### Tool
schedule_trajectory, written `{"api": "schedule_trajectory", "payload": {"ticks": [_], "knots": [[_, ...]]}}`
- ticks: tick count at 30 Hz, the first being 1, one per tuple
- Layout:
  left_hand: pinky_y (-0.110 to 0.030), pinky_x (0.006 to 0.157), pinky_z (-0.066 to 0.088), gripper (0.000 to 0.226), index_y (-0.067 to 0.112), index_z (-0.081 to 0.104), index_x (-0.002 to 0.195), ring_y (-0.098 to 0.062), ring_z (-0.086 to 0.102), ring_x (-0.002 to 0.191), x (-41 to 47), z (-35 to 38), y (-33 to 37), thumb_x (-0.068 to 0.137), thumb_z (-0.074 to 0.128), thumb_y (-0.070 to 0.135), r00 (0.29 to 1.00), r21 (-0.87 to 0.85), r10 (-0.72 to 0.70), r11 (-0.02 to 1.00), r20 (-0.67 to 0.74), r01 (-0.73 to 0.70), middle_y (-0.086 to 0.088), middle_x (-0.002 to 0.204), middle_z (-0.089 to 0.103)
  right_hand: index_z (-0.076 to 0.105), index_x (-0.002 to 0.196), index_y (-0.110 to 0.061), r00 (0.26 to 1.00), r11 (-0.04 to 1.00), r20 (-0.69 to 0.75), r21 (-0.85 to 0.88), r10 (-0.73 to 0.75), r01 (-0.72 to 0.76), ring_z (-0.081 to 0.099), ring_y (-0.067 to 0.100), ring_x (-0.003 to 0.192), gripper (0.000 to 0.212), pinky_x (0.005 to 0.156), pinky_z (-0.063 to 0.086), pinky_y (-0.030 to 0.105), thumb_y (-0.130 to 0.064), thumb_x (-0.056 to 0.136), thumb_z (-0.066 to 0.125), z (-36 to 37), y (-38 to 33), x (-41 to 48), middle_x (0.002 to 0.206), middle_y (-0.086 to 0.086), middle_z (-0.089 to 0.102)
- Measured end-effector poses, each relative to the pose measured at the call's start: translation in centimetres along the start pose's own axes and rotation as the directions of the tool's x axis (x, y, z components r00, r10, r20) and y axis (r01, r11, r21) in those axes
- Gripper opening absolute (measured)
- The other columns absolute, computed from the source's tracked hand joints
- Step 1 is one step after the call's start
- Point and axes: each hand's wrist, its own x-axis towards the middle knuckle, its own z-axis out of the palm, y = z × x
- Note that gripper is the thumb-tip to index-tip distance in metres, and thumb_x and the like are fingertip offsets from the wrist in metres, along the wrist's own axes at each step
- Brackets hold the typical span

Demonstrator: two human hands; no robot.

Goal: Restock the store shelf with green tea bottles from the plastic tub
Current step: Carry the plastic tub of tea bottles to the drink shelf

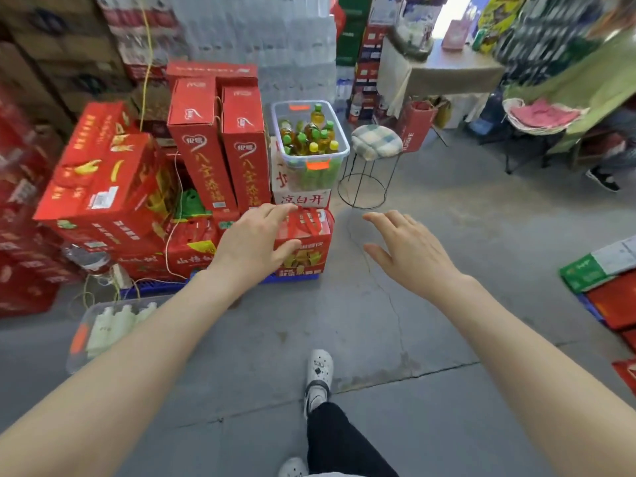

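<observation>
While the grey concrete floor [413,339] filled the lower half of the frame, stacked red cartons [103,187] crowded the left side, with two tall red boxes [203,142] standing upright just right of them. A cloth-covered worktop [457,70] stood at the upper right, blurred, and its load could not be made out.

Just above the centre of the frame, the clear plastic tub [296,173] sat on top of a white carton [303,199] printed with red characters, right beside the tall red boxes. The green tea bottles [309,136] stood upright inside that tub, with green and yellow caps showing above amber liquid. Just right of the tub was a wire-framed stool [375,142] with a checked cushion on its seat. At the lower left a second clear tub [103,325] lay on the floor, holding pale bottles.

Both bare arms reached forward from the bottom corners. The left hand [254,242] was spread wide, fingers straight, holding nothing; it overlapped a red gift carton [306,246] below the tub, though contact could not be judged. The right hand [409,249] was likewise spread and empty, over bare floor at centre right. A white clog [318,370] stood at lower centre.
</observation>
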Motion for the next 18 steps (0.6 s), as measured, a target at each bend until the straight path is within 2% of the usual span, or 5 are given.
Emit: {"api": "schedule_trajectory", "payload": {"ticks": [3,7,18], "knots": [[-0.036,0.087,0.053,0.059,0.024,0.045,0.140,-0.020,0.057,0.114,6.8,1.7,-2.6,0.088,0.064,0.045,1.000,0.018,-0.017,1.000,0.007,0.017,0.001,0.126,0.059,0.049,0.139,-0.015,1.000,1.000,0.000,0.015,-0.008,0.008,0.057,0.033,0.106,0.050,0.085,0.045,0.040,-0.037,0.094,0.057,1.6,3.0,6.9,0.123,0.009,0.059],[-0.036,0.085,0.054,0.060,0.024,0.043,0.141,-0.020,0.056,0.115,15.9,3.7,-5.8,0.089,0.064,0.045,0.998,0.016,-0.065,0.998,0.004,0.065,0.001,0.128,0.058,0.047,0.140,-0.017,1.000,0.999,0.015,0.040,-0.024,0.024,0.056,0.029,0.107,0.051,0.087,0.045,0.038,-0.039,0.094,0.055,3.0,6.9,16.7,0.125,0.007,0.059],[-0.036,0.096,0.048,0.061,0.019,0.042,0.142,-0.022,0.052,0.123,38.0,10.2,-14.2,0.090,0.064,0.040,0.984,-0.044,-0.161,0.985,0.076,0.165,-0.002,0.134,0.054,0.045,0.141,-0.016,0.993,0.997,0.109,0.077,-0.038,0.030,0.057,0.031,0.105,0.052,0.084,0.047,0.042,-0.036,0.094,0.057,8.1,15.9,39.8,0.121,0.008,0.058]]}}
